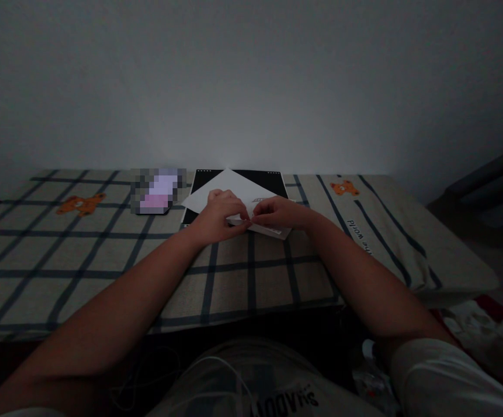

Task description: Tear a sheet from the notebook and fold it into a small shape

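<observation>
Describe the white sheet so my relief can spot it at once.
On the checked tablecloth, find the black mat at the far edge by the wall. The white paper lies across it, one corner pointing to the wall, left hand and right hand pinching its near edge. No neighbour is plain white.

A checked tablecloth [103, 260] with dark blue lines covers the table and carries 2 orange bear prints [81, 204], one far left and one far right, a pixel-blurred object [159, 191] lying just beside a black spiral-bound pad [277, 180] at the pale wall [251, 87].
</observation>
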{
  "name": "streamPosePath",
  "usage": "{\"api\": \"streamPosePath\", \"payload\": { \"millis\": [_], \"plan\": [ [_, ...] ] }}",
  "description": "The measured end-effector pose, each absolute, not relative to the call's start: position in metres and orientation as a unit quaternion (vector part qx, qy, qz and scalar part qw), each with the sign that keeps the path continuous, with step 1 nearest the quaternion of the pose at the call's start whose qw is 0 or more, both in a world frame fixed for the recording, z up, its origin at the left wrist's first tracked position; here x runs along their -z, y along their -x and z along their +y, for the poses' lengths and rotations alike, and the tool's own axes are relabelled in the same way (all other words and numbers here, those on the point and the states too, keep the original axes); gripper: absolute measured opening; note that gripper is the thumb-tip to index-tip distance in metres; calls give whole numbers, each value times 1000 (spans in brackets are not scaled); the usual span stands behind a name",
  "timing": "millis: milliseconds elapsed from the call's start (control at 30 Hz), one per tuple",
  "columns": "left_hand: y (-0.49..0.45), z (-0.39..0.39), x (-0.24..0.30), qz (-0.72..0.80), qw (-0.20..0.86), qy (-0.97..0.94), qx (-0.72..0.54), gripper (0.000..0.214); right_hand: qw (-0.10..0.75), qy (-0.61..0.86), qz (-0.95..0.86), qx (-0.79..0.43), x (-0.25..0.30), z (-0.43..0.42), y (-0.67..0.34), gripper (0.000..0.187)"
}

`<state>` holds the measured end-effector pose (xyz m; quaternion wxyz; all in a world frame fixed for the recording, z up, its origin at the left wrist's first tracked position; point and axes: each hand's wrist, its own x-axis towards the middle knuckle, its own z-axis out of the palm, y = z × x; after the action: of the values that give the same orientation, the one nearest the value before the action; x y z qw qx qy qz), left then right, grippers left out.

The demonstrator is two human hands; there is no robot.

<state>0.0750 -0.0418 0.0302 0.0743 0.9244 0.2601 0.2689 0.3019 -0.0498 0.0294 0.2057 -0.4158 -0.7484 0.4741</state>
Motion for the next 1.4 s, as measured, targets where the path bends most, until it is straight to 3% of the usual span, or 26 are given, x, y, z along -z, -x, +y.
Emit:
{"api": "streamPosePath", "payload": {
  "millis": [400, 767, 933, 1100, 1400],
  "plan": [
    [-77, -43, -30, 260, 71, -927, -260, 18, 171, 422, -759, -465, -31, -49, -303, 38],
    [-78, -44, -32, 241, 87, -934, -250, 20, 153, 402, -818, -383, -39, -53, -298, 35],
    [-77, -45, -35, 257, 87, -933, -238, 20, 201, 380, -798, -422, -33, -49, -301, 32],
    [-76, -43, -32, 255, 73, -934, -240, 17, 154, 407, -757, -488, -29, -46, -307, 33],
    [-78, -46, -34, 257, 68, -936, -229, 14, 168, 399, -765, -476, -28, -45, -306, 28]
  ]
}}
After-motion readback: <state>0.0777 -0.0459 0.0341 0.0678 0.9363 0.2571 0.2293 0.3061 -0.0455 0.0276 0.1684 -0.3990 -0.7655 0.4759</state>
